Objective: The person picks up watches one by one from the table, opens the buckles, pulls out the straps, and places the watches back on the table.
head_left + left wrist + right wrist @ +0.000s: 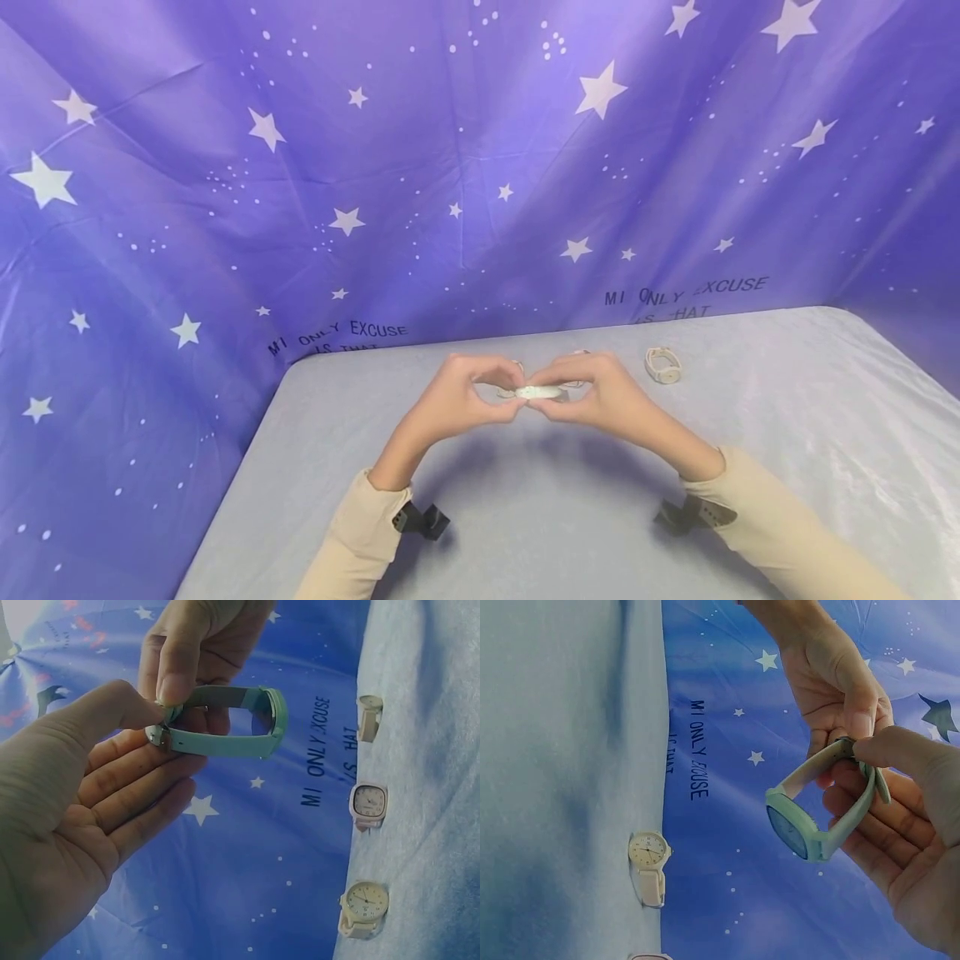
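Observation:
A mint-green wristwatch [799,825] is held up above the table between both hands, its strap joined in a loop. My left hand [457,392] pinches the strap near the metal buckle [159,736] between thumb and fingers, the other fingers stretched out below in the left wrist view. From the opposite side my right hand [603,392] pinches the strap close to the same buckle end. The watch case [277,724] hangs away from the fingertips. Fingers partly hide the strap's overlapping ends.
On the grey cloth-covered table [337,467] lie a cream round watch [663,367], a pink square-faced watch [369,802] and another pale round watch [366,901]. Behind the table hangs a purple-blue star-printed curtain [420,150]. A dark wrist-camera mount [427,521] sits at the left sleeve.

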`<state>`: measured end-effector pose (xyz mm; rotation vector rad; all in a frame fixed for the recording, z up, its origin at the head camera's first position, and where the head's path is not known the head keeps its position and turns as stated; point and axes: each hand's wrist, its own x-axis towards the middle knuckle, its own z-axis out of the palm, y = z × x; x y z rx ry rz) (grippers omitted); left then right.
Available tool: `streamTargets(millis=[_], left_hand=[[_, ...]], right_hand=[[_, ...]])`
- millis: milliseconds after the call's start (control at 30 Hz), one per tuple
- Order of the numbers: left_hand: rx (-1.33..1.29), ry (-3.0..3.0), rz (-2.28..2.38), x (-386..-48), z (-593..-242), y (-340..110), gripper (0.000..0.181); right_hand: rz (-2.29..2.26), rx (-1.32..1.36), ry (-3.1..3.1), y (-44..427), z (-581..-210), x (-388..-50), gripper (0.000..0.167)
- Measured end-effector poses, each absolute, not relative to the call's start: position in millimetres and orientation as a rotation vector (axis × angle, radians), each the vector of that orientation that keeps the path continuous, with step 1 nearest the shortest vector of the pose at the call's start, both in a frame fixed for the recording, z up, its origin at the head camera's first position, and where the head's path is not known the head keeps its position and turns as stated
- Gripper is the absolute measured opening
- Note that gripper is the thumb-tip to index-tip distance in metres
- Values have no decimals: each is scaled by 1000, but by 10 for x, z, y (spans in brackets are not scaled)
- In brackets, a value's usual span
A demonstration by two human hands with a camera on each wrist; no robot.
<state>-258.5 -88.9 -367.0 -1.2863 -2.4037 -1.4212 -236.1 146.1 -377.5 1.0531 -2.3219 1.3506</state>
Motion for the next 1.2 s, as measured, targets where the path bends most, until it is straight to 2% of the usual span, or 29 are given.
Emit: streamTargets(millis=[333, 633, 1200], left_hand=[[-1267, -2389, -1562, -2592, -3657, -902, 21], [-1292, -2383, -1131, -2519, -3623, -862, 14], [-1288, -2296, -1586, -2556, -3616, -911, 18]], right_hand=[[1427, 1004, -2373, 1474, -3738, -2344, 25], [1059, 1061, -2268, 1444, -3742, -2332, 24], [1634, 1017, -2364, 1502, -3699, -2327, 24]])
